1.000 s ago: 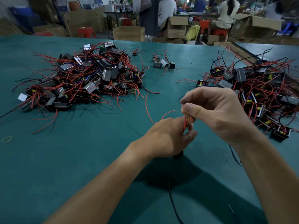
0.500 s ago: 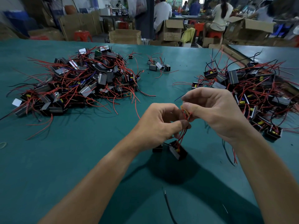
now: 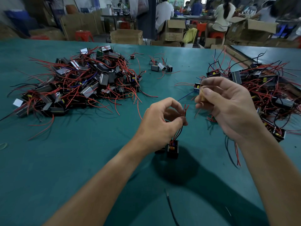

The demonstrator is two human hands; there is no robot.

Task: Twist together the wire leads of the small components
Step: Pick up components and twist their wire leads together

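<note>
My left hand [image 3: 158, 123] pinches a bundle of red wire leads [image 3: 185, 110] between thumb and fingers. A small black component [image 3: 173, 148] with a yellow core hangs from those leads just above the green table [image 3: 81, 160], with a second black piece partly hidden behind my wrist. My right hand [image 3: 228, 108] is held apart, to the right of the lead tips, with its fingers curled. A small yellowish piece [image 3: 202, 95], blurred, sits between its thumb and forefinger.
A big pile of black components with red leads [image 3: 81, 82] lies at the left, another pile [image 3: 268, 88] at the right. A few loose components [image 3: 160, 66] sit at the back centre. A black wire [image 3: 171, 207] lies near me, a rubber band [image 3: 3, 145] at far left.
My right hand has let go of the leads and drawn away to the right. My left hand keeps its pinch, and the component has swung beneath it.
</note>
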